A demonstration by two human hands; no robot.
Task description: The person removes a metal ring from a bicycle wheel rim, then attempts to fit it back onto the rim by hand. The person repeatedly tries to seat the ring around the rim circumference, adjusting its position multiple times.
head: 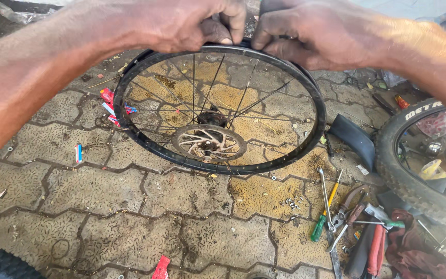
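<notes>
Left hand (192,23) and right hand (305,36) clenched side by side on the far top edge of a black spoked metal bicycle rim (305,88), pinching a black rubber strip (243,44) against it. Rim upright on patterned grey paving stones (104,191), silver brake disc (210,142) at its hub. Near right: green-handled screwdriver (320,226), pliers (349,206), red rag (414,253). Far right: knobbly black tyre (403,175).
</notes>
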